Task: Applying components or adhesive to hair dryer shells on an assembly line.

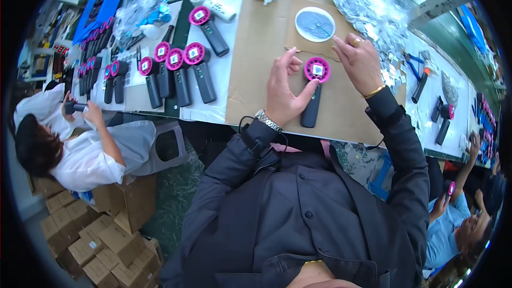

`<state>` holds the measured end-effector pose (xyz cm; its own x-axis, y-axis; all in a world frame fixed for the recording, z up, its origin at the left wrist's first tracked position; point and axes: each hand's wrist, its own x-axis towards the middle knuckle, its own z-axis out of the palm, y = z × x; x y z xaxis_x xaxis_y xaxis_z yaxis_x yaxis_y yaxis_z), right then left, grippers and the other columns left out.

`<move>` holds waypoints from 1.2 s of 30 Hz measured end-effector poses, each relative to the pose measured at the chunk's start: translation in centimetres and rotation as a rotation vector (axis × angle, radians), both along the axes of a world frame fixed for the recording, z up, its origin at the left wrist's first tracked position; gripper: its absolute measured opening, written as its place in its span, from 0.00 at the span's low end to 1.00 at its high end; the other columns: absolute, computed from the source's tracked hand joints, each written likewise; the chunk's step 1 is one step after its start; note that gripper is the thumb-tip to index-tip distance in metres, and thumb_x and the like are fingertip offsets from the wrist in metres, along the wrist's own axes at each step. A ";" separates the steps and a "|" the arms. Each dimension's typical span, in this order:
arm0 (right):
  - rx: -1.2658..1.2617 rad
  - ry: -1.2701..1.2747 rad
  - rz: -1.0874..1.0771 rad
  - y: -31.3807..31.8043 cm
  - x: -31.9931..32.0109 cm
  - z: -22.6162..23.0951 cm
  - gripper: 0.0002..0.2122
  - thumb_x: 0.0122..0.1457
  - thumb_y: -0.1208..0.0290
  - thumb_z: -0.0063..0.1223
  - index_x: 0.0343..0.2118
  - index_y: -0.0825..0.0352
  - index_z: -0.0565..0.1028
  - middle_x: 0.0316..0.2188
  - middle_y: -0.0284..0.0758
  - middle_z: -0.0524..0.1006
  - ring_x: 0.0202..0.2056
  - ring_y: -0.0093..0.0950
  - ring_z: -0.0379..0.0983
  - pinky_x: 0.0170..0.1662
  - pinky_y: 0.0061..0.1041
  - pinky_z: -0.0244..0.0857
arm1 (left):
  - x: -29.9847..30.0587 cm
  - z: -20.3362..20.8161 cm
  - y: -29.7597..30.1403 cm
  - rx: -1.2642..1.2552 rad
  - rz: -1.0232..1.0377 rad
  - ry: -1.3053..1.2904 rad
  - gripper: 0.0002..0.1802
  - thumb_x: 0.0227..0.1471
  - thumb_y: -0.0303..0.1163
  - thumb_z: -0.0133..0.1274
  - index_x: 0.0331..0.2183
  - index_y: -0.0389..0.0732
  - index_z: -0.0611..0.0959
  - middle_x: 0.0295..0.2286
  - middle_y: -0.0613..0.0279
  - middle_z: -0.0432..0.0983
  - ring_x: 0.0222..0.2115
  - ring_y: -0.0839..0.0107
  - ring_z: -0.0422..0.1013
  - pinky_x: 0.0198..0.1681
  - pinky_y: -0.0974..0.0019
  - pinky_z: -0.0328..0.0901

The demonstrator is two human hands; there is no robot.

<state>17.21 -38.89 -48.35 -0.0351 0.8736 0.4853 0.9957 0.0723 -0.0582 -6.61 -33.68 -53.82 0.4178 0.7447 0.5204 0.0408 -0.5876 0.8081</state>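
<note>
Head view, pink-ringed fan: here it lies, one handheld fan (311,108) on the brown cardboard (256,58), pink head up by the fingers, dark handle pointing back toward the wearer.
Left hand: open wide, this left hand (286,92), fingers loosely bent, thumb laid across the fan's neck; no full grip around it.
Right hand: thumb and forefinger nearly meeting on the right hand (360,64), just beside the white dish (314,40); whether anything thin sits between them, I can't tell.
Feel: looks light and stiff, I'd judge, smooth enough to slip a little; the grille seems the fragile part.
Hold: mid-handle looks the best place, clear of the grille.
Count: one fan at the hands, five pink-ringed fans (175,60) in the nearest group leftward, one dish, one pair of blue-handled pliers (413,63) to the right.
</note>
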 end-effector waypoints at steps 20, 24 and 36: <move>0.103 0.884 -0.251 -10.0 -7.1 -1.6 0.11 0.73 0.75 0.60 0.52 0.73 0.85 0.37 0.36 0.83 0.39 0.24 0.78 0.44 0.24 0.70 | -0.8 4.2 -2.7 -0.119 -0.011 0.651 0.75 0.52 0.54 0.74 0.77 0.35 0.38 0.33 0.42 0.84 0.26 0.44 0.82 0.27 0.48 0.73; 0.093 0.876 -0.228 -10.3 -7.9 -1.9 0.10 0.73 0.76 0.60 0.52 0.73 0.86 0.37 0.37 0.84 0.39 0.24 0.78 0.44 0.23 0.71 | -1.3 2.9 -2.6 -0.011 -0.004 0.588 0.72 0.53 0.46 0.72 0.77 0.36 0.37 0.34 0.42 0.85 0.26 0.43 0.81 0.28 0.47 0.74; 0.098 0.850 -0.163 -10.0 -9.4 -1.3 0.10 0.71 0.79 0.61 0.51 0.72 0.86 0.38 0.38 0.84 0.37 0.25 0.79 0.42 0.24 0.72 | -11.2 5.6 3.0 -0.050 0.391 0.650 0.63 0.54 0.41 0.68 0.77 0.37 0.47 0.26 0.48 0.84 0.23 0.45 0.80 0.26 0.48 0.72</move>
